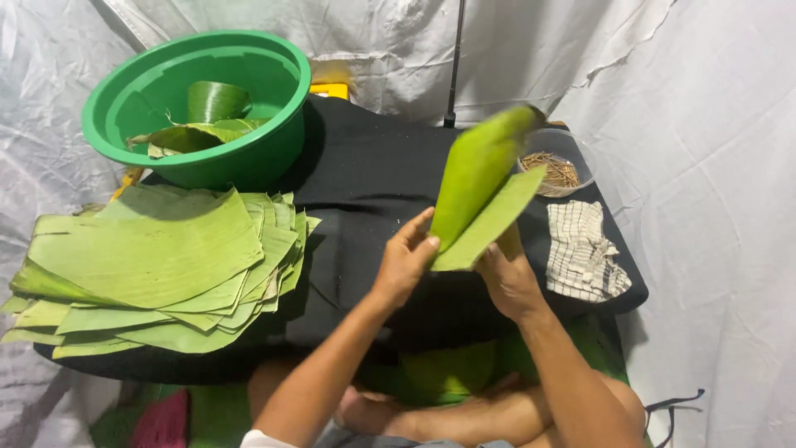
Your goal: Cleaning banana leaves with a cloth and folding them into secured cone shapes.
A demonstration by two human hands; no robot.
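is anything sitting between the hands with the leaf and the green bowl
Nothing visible does. Both hands, left and right, hold the folded leaf; only bare black cloth lies toward the green bowl.

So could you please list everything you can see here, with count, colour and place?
folded leaf piece: one, green, held up over the table's middle, blurred
leaf stack: many sheets, too many to count, green, left of the table
basin: one, green, back left, with a leaf roll and leaf scraps inside
clear bowl: one, transparent, back right, holding thin brown sticks
checked cloth: one, white with dark lines, right edge
table cover: one, black
yellow thing: one, behind the basin, kind unclear
left hand: grip on the leaf's lower left edge
right hand: under the leaf's lower right
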